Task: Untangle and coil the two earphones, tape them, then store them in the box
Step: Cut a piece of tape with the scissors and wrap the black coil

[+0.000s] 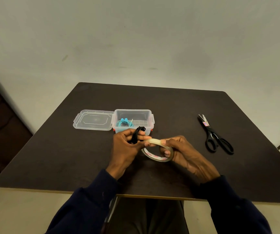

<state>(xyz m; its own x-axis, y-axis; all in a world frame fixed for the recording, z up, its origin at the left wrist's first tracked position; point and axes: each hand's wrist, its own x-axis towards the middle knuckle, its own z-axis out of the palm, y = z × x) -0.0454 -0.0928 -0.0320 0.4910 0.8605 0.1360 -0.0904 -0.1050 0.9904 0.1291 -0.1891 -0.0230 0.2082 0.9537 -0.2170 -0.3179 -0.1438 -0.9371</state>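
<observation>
A matte, dark brown worktop with rounded far corners is carrying everything. Over its middle, the left hand is gripping a black earphone wound into a tight bundle. Its fingers are curling round the cord, and one fingertip is reaching across to touch the tape roll. The right hand is pinching that glossy, translucent ring, thumb on top and fingers through the hole. Red print is showing on its core, too blurred to read.

Just beyond the hands, a clear plastic box is standing open with a turquoise earphone coiled in its left half. The hands are hiding its near wall. Its clear lid is lying flat against its left side. Black-handled scissors are resting shut towards the right edge. Dark sleeves are running out of view at the bottom.
</observation>
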